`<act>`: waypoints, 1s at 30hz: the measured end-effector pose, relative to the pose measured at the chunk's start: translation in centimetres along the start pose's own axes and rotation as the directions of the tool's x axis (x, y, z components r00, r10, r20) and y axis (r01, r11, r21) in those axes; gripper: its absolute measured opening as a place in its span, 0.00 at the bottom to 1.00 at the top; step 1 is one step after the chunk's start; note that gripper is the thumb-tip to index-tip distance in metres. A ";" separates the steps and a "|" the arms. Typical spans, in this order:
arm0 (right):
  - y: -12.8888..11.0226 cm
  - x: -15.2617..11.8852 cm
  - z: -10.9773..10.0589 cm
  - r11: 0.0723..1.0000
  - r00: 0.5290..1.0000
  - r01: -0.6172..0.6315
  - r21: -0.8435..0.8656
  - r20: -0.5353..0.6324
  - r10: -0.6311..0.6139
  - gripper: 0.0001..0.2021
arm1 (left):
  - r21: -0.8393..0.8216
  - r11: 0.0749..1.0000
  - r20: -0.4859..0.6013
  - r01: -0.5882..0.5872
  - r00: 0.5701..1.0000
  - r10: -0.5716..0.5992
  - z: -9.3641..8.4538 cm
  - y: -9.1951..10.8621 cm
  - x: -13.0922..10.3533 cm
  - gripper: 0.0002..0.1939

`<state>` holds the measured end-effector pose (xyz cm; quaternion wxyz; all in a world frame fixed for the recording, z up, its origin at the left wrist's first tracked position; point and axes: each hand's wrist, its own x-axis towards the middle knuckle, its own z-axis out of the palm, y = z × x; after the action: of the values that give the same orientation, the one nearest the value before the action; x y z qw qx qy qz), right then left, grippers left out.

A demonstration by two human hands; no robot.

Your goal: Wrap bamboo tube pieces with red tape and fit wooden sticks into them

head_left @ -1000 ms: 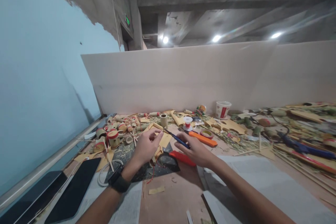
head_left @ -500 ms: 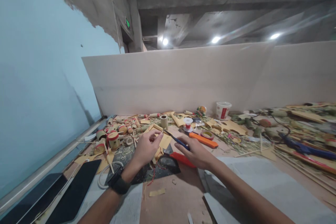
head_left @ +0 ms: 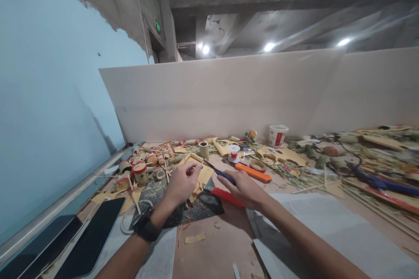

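Note:
My right hand (head_left: 244, 187) is closed around a tool with a blue handle (head_left: 225, 177) and a slim dark front end, which points left. Its tip reaches close to the fingertips of my left hand (head_left: 183, 183). There, thumb and fingers are pinched together; what they hold, if anything, is too small to make out. Below the hands lies a dark cutting mat (head_left: 209, 209) with scraps and red cord on it. A red-handled tool (head_left: 225, 195) lies partly under my right hand. Just beyond the fingers stands a short bamboo tube (head_left: 204, 151).
Several small red-banded bamboo drums (head_left: 140, 173) crowd the left. An orange-handled cutter (head_left: 253, 173), a tape roll (head_left: 258, 166), a spool (head_left: 233, 152) and a paper cup (head_left: 278, 135) are beyond my right hand. A black phone (head_left: 94, 235) lies left; a white panel (head_left: 229, 100) closes the back.
The tool's tip and my left fingertips have shifted slightly; both hands keep nearly the same place and grip. The whole view has moved a little.

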<state>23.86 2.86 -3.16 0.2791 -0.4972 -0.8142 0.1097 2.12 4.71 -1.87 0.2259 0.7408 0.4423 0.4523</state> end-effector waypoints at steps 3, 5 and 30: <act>0.1 -0.1 0.1 1.000 1.000 0.004 -0.015 -0.003 -0.004 0.23 | 0.040 0.999 -0.018 0.003 1.000 -0.003 0.0 0.0 0.0 0.20; 0.0 -0.1 0.1 1.000 1.000 0.002 -0.003 0.007 -0.002 0.25 | 0.047 0.999 -0.012 0.007 1.000 -0.007 -0.1 -0.1 0.0 0.20; 0.8 -0.5 -1.3 0.941 0.942 -0.229 0.250 0.299 0.150 0.34 | 0.184 0.970 0.203 -0.161 0.971 0.123 -1.3 -1.4 0.4 0.19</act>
<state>25.36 2.67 -2.58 0.2188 -0.5091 -0.7690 0.3188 0.39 5.67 -2.12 0.1586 0.8294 0.4074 0.3478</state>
